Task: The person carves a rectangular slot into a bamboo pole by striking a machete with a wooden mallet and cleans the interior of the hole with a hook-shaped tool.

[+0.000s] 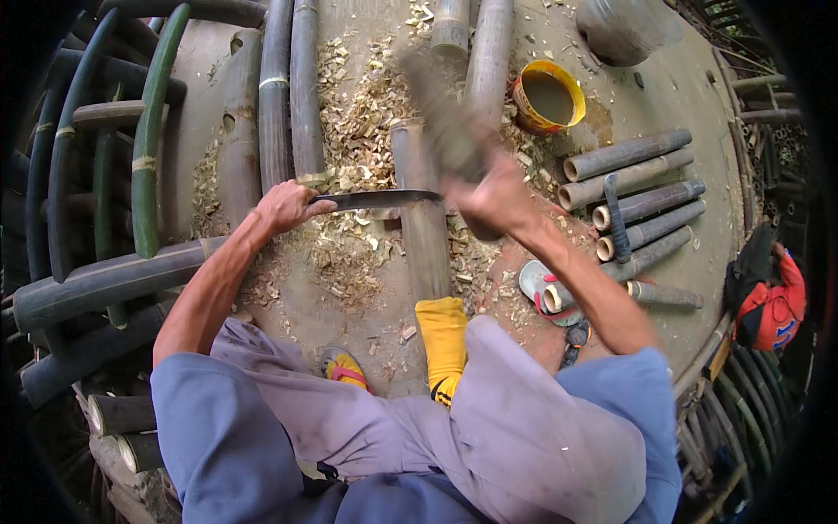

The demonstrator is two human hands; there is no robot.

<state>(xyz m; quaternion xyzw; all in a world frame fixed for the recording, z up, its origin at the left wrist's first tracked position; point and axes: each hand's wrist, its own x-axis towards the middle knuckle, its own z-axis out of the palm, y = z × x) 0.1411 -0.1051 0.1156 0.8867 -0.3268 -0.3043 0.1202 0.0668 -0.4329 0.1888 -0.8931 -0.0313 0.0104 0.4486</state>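
We note the left hand [288, 208] gripping the knife [375, 200], blade across the bamboo [427, 253] ahead of the socked foot [442, 339], and the right hand [494, 196] grasping a blurred club [449, 122]. An off-centre blow or rolling bamboo could, we judge, skid the blade footward.

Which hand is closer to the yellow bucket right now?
Right. The right hand, gripping a blurred club, is below and left of the yellow bucket in the picture; the left hand, on the knife, is much farther left.
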